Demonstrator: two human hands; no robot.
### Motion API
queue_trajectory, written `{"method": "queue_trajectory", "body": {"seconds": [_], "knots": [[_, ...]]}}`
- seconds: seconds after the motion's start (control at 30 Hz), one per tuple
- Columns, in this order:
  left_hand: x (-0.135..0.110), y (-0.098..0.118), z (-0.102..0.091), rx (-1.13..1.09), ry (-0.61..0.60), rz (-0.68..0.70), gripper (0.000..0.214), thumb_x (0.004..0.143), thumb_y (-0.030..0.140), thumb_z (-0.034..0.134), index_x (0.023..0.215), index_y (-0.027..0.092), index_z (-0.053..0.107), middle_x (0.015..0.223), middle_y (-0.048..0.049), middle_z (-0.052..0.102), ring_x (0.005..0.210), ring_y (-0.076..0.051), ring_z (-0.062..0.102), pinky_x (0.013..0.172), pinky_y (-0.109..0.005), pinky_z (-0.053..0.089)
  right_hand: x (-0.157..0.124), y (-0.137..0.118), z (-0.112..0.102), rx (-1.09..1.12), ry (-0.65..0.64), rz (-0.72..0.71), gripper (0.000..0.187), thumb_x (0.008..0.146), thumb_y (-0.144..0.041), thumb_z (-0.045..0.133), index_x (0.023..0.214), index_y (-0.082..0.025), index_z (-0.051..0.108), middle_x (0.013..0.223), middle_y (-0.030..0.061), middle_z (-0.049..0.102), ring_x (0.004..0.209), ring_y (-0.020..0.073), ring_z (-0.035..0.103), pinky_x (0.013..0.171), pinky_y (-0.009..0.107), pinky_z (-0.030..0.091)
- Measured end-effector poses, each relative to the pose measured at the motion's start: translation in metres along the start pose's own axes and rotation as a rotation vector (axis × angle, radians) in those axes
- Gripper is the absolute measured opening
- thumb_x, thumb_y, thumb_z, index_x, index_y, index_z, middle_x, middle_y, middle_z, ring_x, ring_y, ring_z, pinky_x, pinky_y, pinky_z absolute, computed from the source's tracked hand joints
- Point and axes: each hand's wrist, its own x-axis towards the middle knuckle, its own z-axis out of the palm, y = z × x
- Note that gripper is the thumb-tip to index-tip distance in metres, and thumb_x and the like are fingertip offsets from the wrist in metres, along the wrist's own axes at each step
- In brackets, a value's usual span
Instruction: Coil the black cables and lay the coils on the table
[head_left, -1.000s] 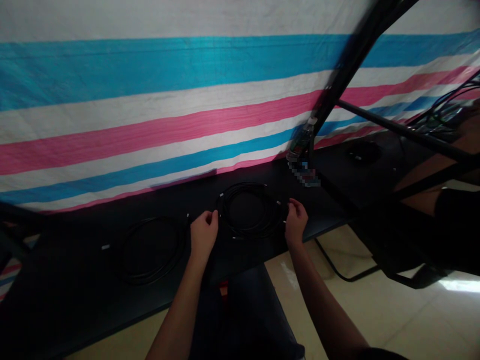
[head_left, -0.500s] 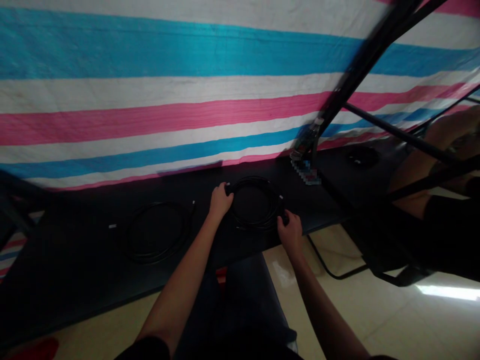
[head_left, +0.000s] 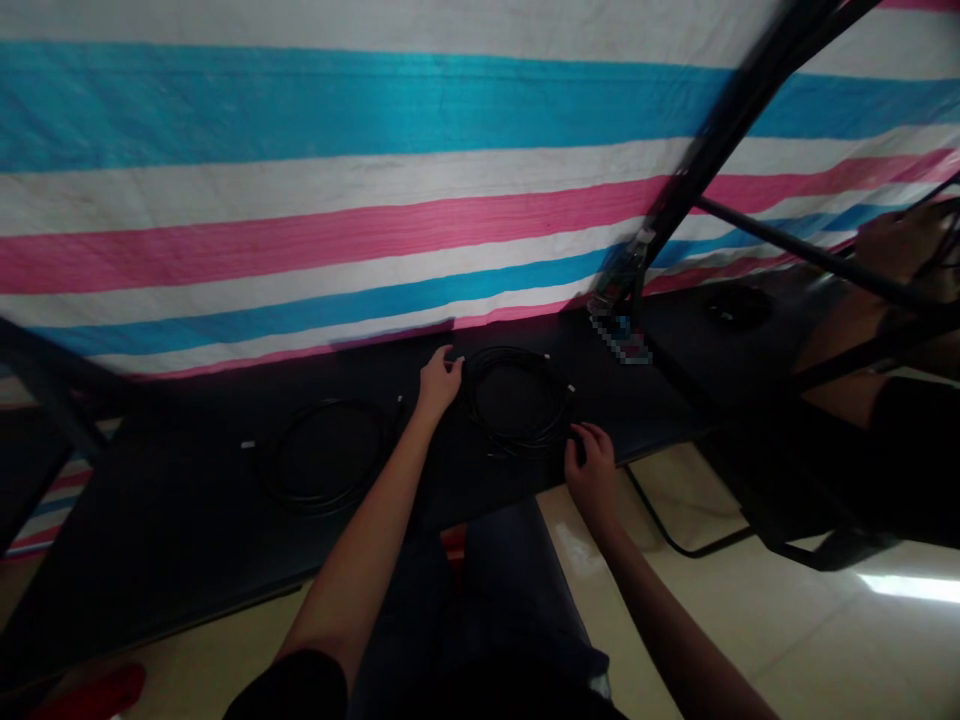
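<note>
A coil of black cable [head_left: 478, 408] lies on the dark tabletop [head_left: 187, 540] between my two hands, its small light-coloured connector ends showing at the right side. My left hand [head_left: 439, 382] is at the coil's upper left edge, thumb and fingers apart near a pale cable end. By the lower right of the same coil, my right hand [head_left: 591, 468] has its fingers parted and curved, with nothing visible in them. A second black cable coil [head_left: 324, 502] rests to the left, beyond my left forearm, with pale connectors at its ends.
A plastic bottle [head_left: 622, 275] and a pixelated item [head_left: 622, 338] stand by a black metal frame post [head_left: 705, 165]. Farther right are another dark coil [head_left: 739, 305] and another person's arm [head_left: 844, 340]. Striped sheeting [head_left: 375, 220] hangs behind the table.
Both hands have loosened from the coil's edges and their fingers have spread. My right hand has shifted slightly down and away. The coil lies flat, and the view has moved slightly.
</note>
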Motion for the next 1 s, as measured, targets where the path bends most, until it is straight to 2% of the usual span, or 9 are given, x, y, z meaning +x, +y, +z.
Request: {"method": "queue_trajectory", "body": {"seconds": [0.07, 0.17, 0.33, 0.43, 0.6, 0.73, 0.83, 0.9, 1.0], "knots": [[0.003, -0.002, -0.002, -0.007, -0.019, -0.004, 0.037, 0.091, 0.021, 0.065, 0.127, 0.012, 0.066, 0.092, -0.0096, 0.076, 0.078, -0.021, 0.071, 0.082, -0.032, 0.053, -0.01, 0.002, -0.001, -0.018, -0.029, -0.071, 0.033, 0.097, -0.031, 0.049, 0.119, -0.015, 0.069, 0.126, 0.0195, 0.06, 0.123, 0.0308, 0.054, 0.108, 0.054, 0.045], [0.004, -0.005, -0.004, -0.011, -0.005, 0.004, 0.028, 0.08, 0.011, 0.07, 0.108, 0.015, 0.073, 0.083, -0.0055, 0.074, 0.075, -0.02, 0.069, 0.078, -0.031, 0.052, -0.017, 0.005, -0.002, -0.039, -0.049, -0.152, 0.032, 0.098, -0.031, 0.05, 0.121, -0.016, 0.068, 0.13, 0.0188, 0.06, 0.131, 0.0326, 0.05, 0.109, 0.056, 0.043], [-0.005, 0.005, 0.002, -0.028, 0.178, 0.112, 0.025, 0.084, 0.007, 0.057, 0.103, 0.016, 0.07, 0.094, -0.0067, 0.07, 0.085, -0.02, 0.065, 0.083, -0.033, 0.052, -0.027, -0.005, -0.003, -0.093, -0.135, -0.31, 0.031, 0.099, -0.029, 0.055, 0.128, -0.021, 0.065, 0.138, 0.0156, 0.059, 0.139, 0.0346, 0.046, 0.106, 0.056, 0.042], [-0.01, 0.013, 0.01, -0.038, 0.217, 0.203, 0.022, 0.086, 0.008, 0.054, 0.1, 0.017, 0.068, 0.098, -0.0069, 0.067, 0.087, -0.019, 0.064, 0.084, -0.034, 0.052, -0.033, -0.017, -0.001, -0.08, -0.164, -0.394, 0.032, 0.099, -0.026, 0.058, 0.13, -0.022, 0.063, 0.133, 0.015, 0.063, 0.133, 0.0332, 0.051, 0.102, 0.053, 0.043], [-0.023, 0.012, 0.018, -0.003, 0.165, 0.314, 0.02, 0.086, 0.006, 0.054, 0.095, 0.018, 0.067, 0.1, -0.008, 0.066, 0.092, -0.021, 0.064, 0.088, -0.035, 0.053, -0.031, -0.032, 0.003, -0.029, -0.151, -0.396, 0.016, 0.097, -0.019, 0.058, 0.108, -0.02, 0.07, 0.112, 0.0124, 0.067, 0.112, 0.0281, 0.06, 0.094, 0.046, 0.044], [-0.038, 0.006, 0.019, 0.061, 0.142, 0.344, 0.023, 0.091, 0.007, 0.049, 0.1, 0.019, 0.066, 0.111, -0.0108, 0.063, 0.102, -0.023, 0.065, 0.093, -0.036, 0.052, -0.026, -0.04, 0.003, -0.006, -0.202, -0.384, 0.014, 0.097, -0.017, 0.057, 0.103, -0.019, 0.069, 0.106, 0.0112, 0.067, 0.106, 0.0271, 0.06, 0.093, 0.044, 0.043], [-0.045, 0.006, 0.016, 0.11, 0.128, 0.321, 0.02, 0.094, 0.012, 0.051, 0.107, 0.018, 0.065, 0.115, -0.0114, 0.064, 0.108, -0.024, 0.065, 0.097, -0.037, 0.051, -0.024, -0.042, 0.004, 0.016, -0.23, -0.38, 0.014, 0.099, -0.017, 0.054, 0.105, -0.018, 0.067, 0.106, 0.0117, 0.068, 0.105, 0.0267, 0.06, 0.093, 0.044, 0.042], [-0.055, 0.006, 0.011, 0.154, 0.131, 0.282, 0.021, 0.096, 0.016, 0.051, 0.112, 0.018, 0.064, 0.125, -0.0131, 0.062, 0.115, -0.025, 0.063, 0.1, -0.038, 0.05, -0.021, -0.043, 0.004, 0.031, -0.259, -0.372, 0.015, 0.099, -0.018, 0.053, 0.106, -0.019, 0.066, 0.106, 0.0112, 0.069, 0.103, 0.0262, 0.062, 0.093, 0.044, 0.041], [-0.087, 0.006, 0.0, 0.233, 0.181, 0.175, 0.025, 0.1, 0.02, 0.044, 0.114, 0.016, 0.064, 0.134, -0.0178, 0.056, 0.12, -0.03, 0.059, 0.1, -0.043, 0.048, -0.013, -0.043, 0.003, 0.047, -0.302, -0.358, 0.016, 0.101, -0.018, 0.05, 0.107, -0.021, 0.064, 0.102, 0.0087, 0.073, 0.097, 0.0241, 0.065, 0.094, 0.044, 0.039]]}}
